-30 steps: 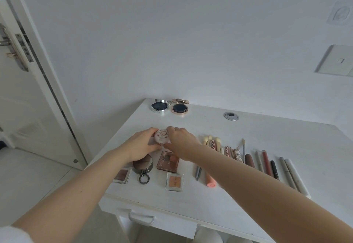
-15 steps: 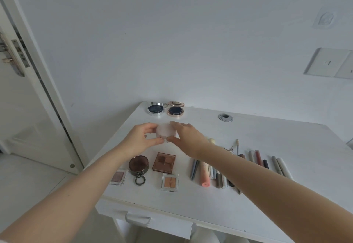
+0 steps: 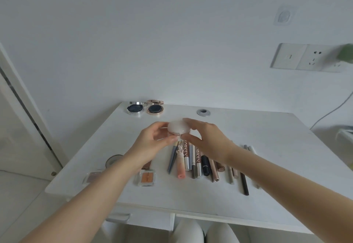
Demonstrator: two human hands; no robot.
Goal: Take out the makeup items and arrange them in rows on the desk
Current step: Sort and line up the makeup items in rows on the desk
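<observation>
Both hands are lifting the little round pink case (image 3: 178, 127) higher than a moment ago, up off the white desk (image 3: 267, 147). At 9 o'clock from the case, the left hand (image 3: 152, 143) is curling its fingers round the case's left side. At 3 o'clock, the right hand (image 3: 206, 137) is pinching its right side. Far left on the desk, a small brown square palette (image 3: 93, 177) is lying near the front edge. An orange square palette (image 3: 146, 177) is sitting at 6 o'clock from the left hand. Two round open compacts (image 3: 145, 107) are resting at 12 o'clock, by the wall. A row of pencils and tubes (image 3: 206, 166) is lying side by side under the right wrist.
</observation>
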